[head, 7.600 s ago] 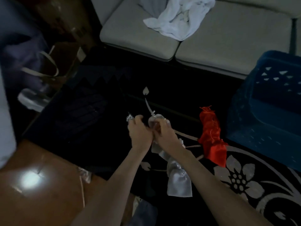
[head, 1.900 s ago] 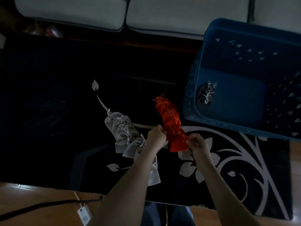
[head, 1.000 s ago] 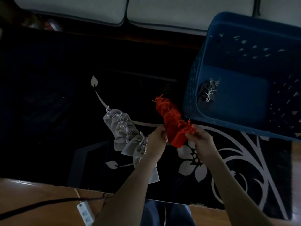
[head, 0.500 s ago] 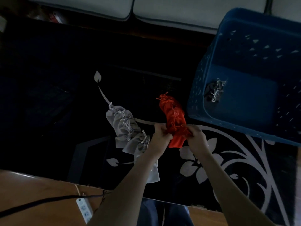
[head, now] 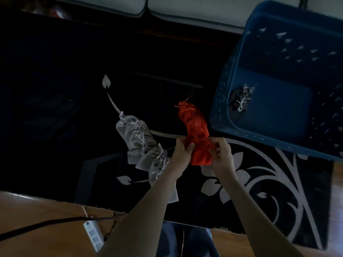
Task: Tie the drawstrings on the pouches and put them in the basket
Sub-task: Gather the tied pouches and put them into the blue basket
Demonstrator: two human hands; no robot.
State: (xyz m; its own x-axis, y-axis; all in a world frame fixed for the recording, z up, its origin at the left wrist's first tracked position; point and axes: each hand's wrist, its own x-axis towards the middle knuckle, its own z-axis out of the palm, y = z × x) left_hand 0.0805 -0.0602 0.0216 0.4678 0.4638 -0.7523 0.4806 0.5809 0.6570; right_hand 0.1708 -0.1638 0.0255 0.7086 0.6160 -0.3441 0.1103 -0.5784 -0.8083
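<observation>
Overall: a dim room seen from above, with a person's two bare forearms reaching forward over a black rug [head: 74,93] patterned with pale flowers and leaves.
Left hand [head: 182,151]: fingers curled and pinching the left side of the nearest red pouch [head: 201,157], close to its gathered top.
Right hand [head: 221,154]: fingers curled and pinching the right side of the same pouch, seemingly on a thin red cord; the light is too low to be sure.
Red pouches [head: 194,123]: a short overlapping row on the rug, running away from the hands toward the near left corner of the basket. The nearest one sits between the two hands. Loose red cords stick out at the far end.
Grey pouches [head: 139,140]: a second overlapping row on the rug, left of the red ones, with pale drawstrings. The nearest is partly hidden under the left forearm.
Basket [head: 221,101]: blue plastic with perforated walls, standing at the upper right, just beside the far end of the red row.
Dark pouch [head: 235,98]: inside the basket on its bottom, against the left wall, with a pale drawstring across it.
Sofa [head: 185,6]: pale cushions along the top edge.
Wooden floor [head: 37,216]: at the near edge, carrying a white power strip [head: 93,233] and a dark cable.
</observation>
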